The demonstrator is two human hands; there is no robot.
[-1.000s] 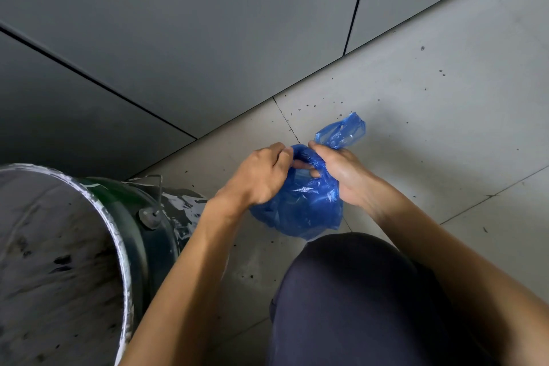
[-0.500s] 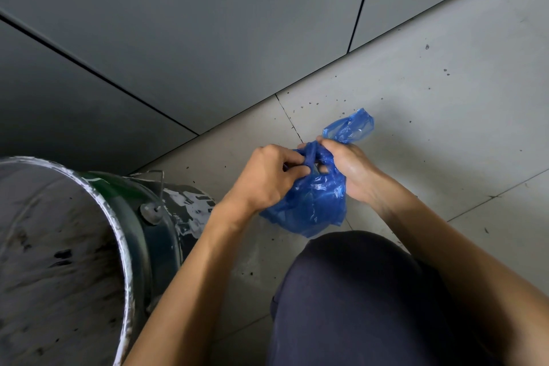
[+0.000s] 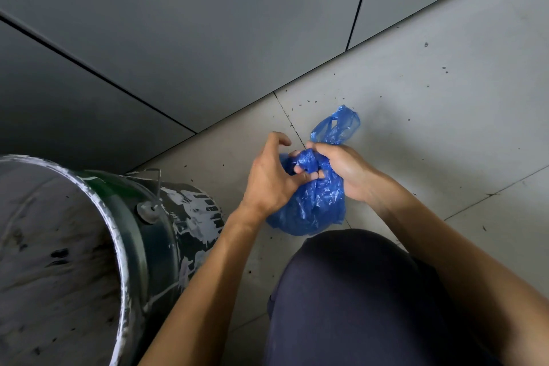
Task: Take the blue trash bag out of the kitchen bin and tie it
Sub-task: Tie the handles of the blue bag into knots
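Observation:
The blue trash bag sits on the tiled floor in front of my knee, out of the bin. Its neck is twisted into a bunch between my hands, and a loose end sticks up behind my right hand. My left hand pinches the bag's neck with thumb and lower fingers, while its index finger is lifted. My right hand is closed around the twisted neck from the right. The bin, a dark green metal bucket smeared with white paint, stands at the left with its inside bare.
A grey panelled wall runs along the back, meeting the light floor tiles just behind the bag. My bent knee in dark trousers fills the lower middle. The bucket's wire handle hangs at its side.
My left hand has loosened and lifted its index finger off the bag. The twisted neck now shows as a bunch between both hands, and the loose end stands higher.

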